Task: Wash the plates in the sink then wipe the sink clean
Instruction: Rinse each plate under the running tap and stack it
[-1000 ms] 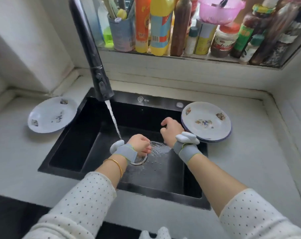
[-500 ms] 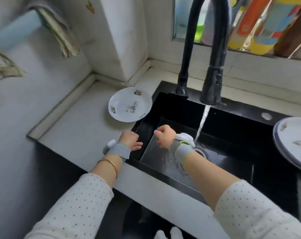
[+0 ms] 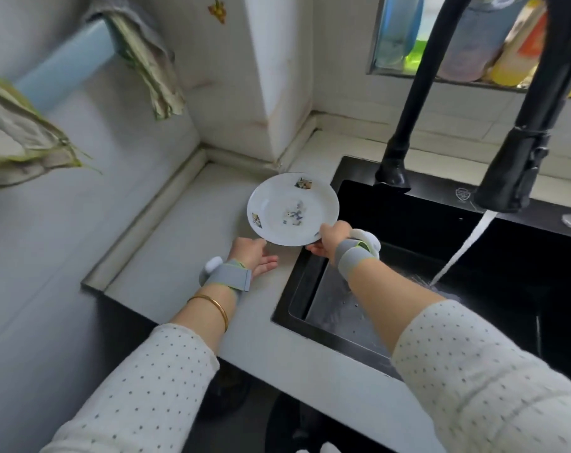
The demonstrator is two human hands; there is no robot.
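Plate [image 3: 292,209] of white ceramic with small cartoon decals, face up. Round, so without a long axis; near rim tipped slightly toward the camera. Placed over the right edge of the countertop [image 3: 166,256], just beside the far left corner of the black sink [image 3: 310,325], with its right rim reaching over the sink's left rim.

Pinched at the near right rim by the right hand [image 3: 330,238], thumb on top, fingers curled beneath. Bulk of the plate spread away and leftward from that grip. Left hand [image 3: 253,256] low at the near left rim, fingers loose, grasping nothing. Touching the plate's underside or not: cannot tell. Lifted clear or resting by its far rim on the countertop: cannot tell either.

Grey wrist bands [image 3: 228,279] on both wrists, gold bangle [image 3: 212,305] on the left forearm, dotted white sleeves [image 3: 146,380] below. Black faucet [image 3: 519,165] above the sink, with a slanted stream of water [image 3: 457,256] down to the sink floor.

Right-hand fingertips hidden under the plate. Right part of the sink cut off by the frame edge. Two cloths [image 3: 146,60] hung on the wall at left, the nearer one cropped. Bottles [image 3: 467,53] on the window ledge blurred, partly hidden behind the faucet, labels unreadable.
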